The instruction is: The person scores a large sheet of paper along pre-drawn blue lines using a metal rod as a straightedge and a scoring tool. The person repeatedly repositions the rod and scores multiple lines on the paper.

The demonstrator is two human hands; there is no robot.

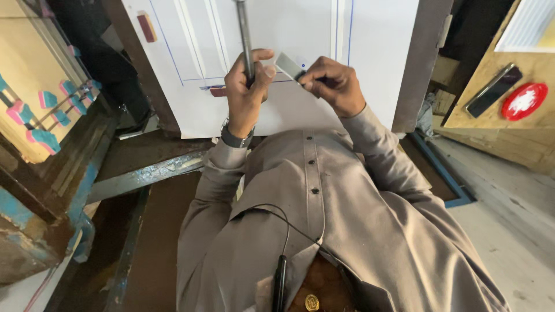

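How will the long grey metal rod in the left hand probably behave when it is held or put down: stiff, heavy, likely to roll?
The metal rod looks straight and even in the left hand, so it is probably stiff. Its grey metallic look suggests some weight for its thinness. Its section seems round, so it may roll if laid flat. The right hand holds a small flat grey piece beside it.

A single view is given, taken from a camera worn on the head and aimed steeply downward. The wearer's grey shirt (324, 214) is seen very near, filling the lower frame. Both hands are caught at the far middle, before a white door panel (289, 34). Floor is taken in at left and right. No second view is provided.
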